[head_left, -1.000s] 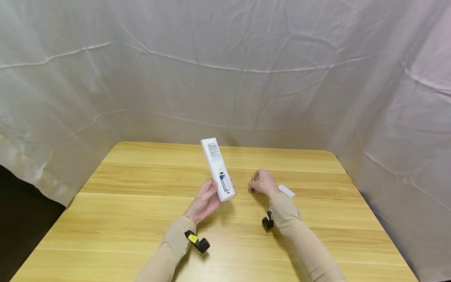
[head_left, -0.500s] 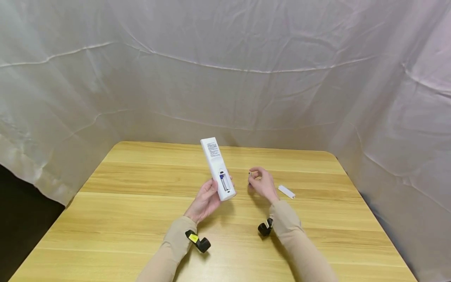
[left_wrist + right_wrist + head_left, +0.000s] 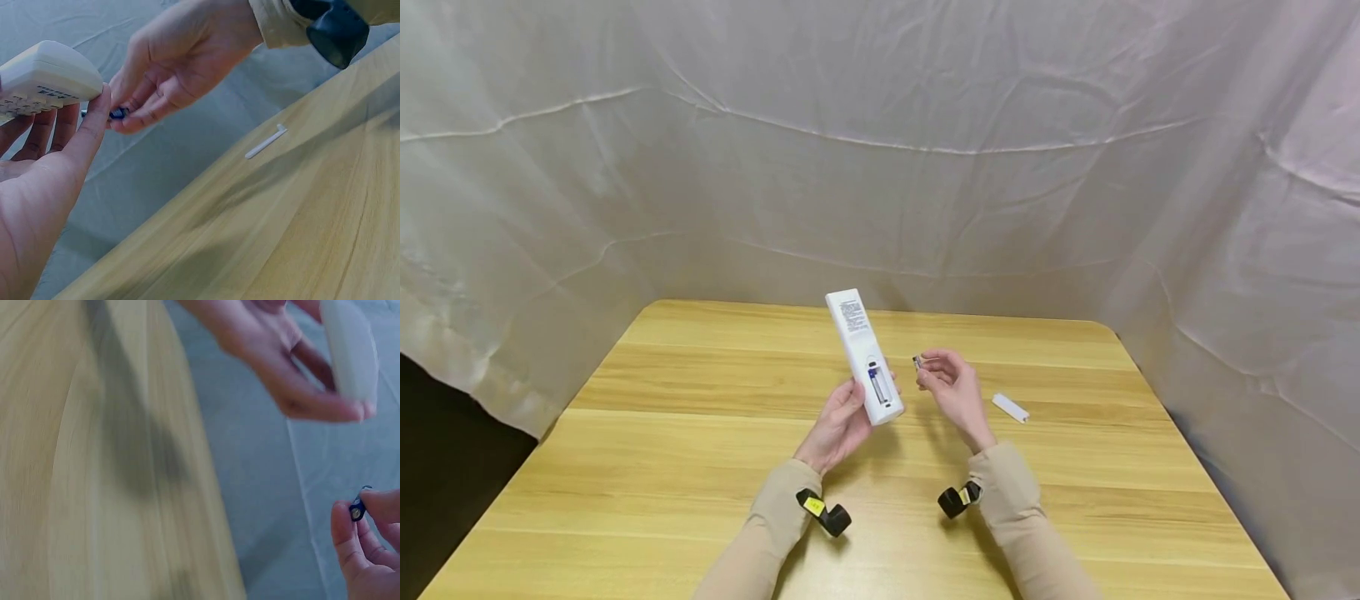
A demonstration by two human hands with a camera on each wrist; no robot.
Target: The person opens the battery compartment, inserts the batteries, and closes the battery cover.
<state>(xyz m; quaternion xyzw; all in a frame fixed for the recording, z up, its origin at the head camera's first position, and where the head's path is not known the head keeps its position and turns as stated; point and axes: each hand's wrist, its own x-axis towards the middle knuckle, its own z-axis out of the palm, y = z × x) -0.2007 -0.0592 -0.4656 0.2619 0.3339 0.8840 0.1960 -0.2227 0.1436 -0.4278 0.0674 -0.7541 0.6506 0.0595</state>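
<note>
1. Left hand (image 3: pixel 837 425): it grips a white remote control (image 3: pixel 862 350) near its lower end, thumb along one edge and fingers behind, with the printed back and the uncovered battery compartment (image 3: pixel 888 385) turned up toward the wearer.
2. Right hand (image 3: pixel 957 396): thumb and fingers pinch a small battery (image 3: pixel 917 362), held above the desk (image 3: pixel 685 467) and apart from the remote control.
3. Between the hands: the compartment lies to the right hand's left, just across a narrow gap, and slightly nearer the wearer than the pinched battery. The remote control's long axis runs away from the wearer, its far end leaning toward the left hand's side. The battery seems to slant much the same way, though fingers hide part of it; which pole points where is too small to tell.
4. Inside the compartment, one battery (image 3: pixel 878 388) lies along the left-hand side; the strip nearer the right hand looks unfilled.
5. Outward, right of the right hand: a white cover (image 3: pixel 1011 407) lies on the desk, untouched.
</note>
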